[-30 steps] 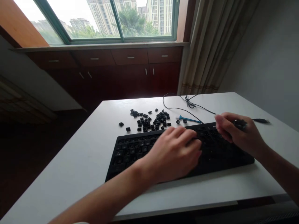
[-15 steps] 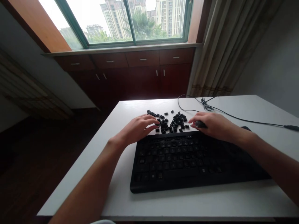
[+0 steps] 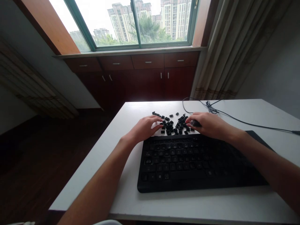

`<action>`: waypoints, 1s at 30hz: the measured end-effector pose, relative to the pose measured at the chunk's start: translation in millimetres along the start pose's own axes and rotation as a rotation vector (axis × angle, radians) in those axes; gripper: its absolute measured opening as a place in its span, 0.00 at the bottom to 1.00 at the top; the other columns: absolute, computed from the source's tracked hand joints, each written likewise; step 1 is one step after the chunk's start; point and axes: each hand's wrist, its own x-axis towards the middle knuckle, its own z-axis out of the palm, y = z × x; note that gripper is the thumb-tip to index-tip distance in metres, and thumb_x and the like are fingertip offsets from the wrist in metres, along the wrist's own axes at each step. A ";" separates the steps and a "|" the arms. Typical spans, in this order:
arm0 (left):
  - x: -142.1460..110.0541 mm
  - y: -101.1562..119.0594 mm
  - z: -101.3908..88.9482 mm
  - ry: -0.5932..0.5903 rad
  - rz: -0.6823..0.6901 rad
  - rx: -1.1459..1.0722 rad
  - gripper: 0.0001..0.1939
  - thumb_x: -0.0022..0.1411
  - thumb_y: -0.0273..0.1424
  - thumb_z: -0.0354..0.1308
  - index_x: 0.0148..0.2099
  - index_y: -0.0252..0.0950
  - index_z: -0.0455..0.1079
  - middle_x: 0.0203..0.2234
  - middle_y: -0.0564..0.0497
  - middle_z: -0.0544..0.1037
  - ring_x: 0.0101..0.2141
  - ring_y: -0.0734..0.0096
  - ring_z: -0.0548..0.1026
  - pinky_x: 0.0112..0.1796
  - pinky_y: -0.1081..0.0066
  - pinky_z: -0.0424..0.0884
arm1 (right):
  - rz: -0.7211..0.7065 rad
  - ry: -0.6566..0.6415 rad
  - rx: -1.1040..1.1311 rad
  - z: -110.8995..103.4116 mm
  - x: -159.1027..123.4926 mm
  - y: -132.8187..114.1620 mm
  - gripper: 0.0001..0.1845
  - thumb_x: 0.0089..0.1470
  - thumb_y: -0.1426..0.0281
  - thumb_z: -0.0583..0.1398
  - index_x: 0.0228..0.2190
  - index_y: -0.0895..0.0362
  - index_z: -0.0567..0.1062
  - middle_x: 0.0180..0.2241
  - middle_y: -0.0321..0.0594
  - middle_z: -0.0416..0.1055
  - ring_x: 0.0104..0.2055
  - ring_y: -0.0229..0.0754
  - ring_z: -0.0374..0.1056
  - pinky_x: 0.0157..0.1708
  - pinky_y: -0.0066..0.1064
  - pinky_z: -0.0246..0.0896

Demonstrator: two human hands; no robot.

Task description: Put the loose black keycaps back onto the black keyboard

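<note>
A black keyboard [image 3: 187,175] lies on the white table with some of its key positions bare. Beyond its back edge is a loose heap of small black keycaps [image 3: 170,126]. At the left of this heap is my left hand [image 3: 148,126], thumb and fingers apart, fingertips beside the nearest caps. My right hand [image 3: 208,123] is closed around a small dark rounded tool [image 3: 195,123] with a shiny end, held over the right part of the heap. Fingers hide part of the tool, and my right forearm crosses above the keyboard's right side.
A black cable [image 3: 248,120] loops behind the heap, with a tied bundle [image 3: 211,107], and runs to the right. The white table [image 3: 112,134] ends at the left over dark floor. Beyond stand red-brown cabinets [image 3: 147,81] under a window, with curtains [image 3: 217,56] on the right.
My right hand has moved left with the dark tool, closer to the keycaps. My left hand stays at the left side of the heap. The whole view has shifted slightly.
</note>
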 end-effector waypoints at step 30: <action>11.0 -8.3 22.1 0.092 0.019 -0.054 0.11 0.67 0.31 0.57 0.48 0.39 0.79 0.45 0.46 0.82 0.45 0.61 0.78 0.49 0.64 0.71 | 0.061 -0.174 -0.098 24.0 91.2 -54.0 0.19 0.54 0.53 0.63 0.32 0.55 0.82 0.31 0.45 0.79 0.30 0.45 0.72 0.26 0.30 0.56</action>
